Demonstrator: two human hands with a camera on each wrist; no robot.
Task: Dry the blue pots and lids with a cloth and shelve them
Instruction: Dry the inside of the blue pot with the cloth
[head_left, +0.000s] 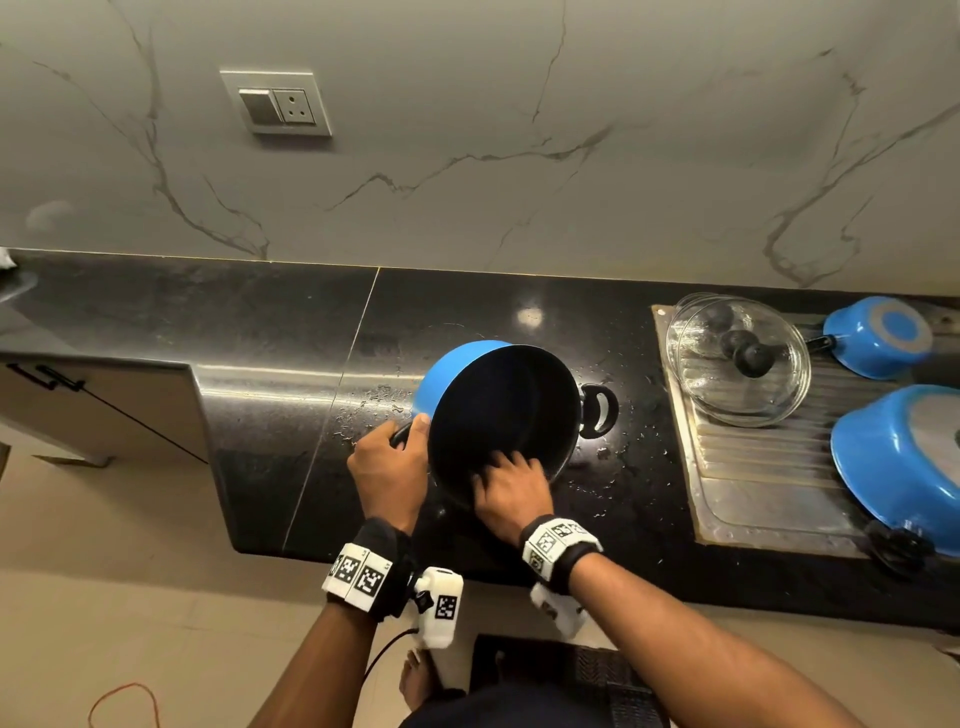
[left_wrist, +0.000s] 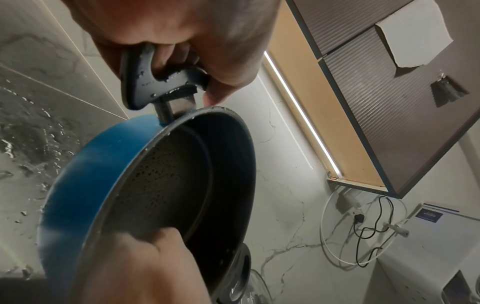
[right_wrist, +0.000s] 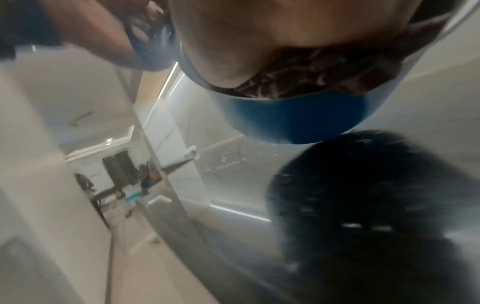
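Note:
A blue pot (head_left: 447, 374) with a dark inside is tilted on its side above the wet black counter (head_left: 291, 322), its mouth facing me. My left hand (head_left: 389, 467) grips its near black handle (left_wrist: 145, 82); water beads show on the pot (left_wrist: 78, 185) and on that handle. My right hand (head_left: 511, 488) reaches into the pot and holds a dark crumpled cloth (right_wrist: 311, 78) against the inner wall. The far handle (head_left: 600, 410) sticks out free on the right. In the head view the cloth is hard to pick out against the dark inside.
On the steel draining board (head_left: 727, 493) at the right lie glass lids (head_left: 737, 358), a small upturned blue pan (head_left: 883, 338) and a larger upturned blue pot (head_left: 898, 457). A wall socket (head_left: 280, 104) sits above the counter. An upper cabinet (left_wrist: 389, 102) hangs overhead.

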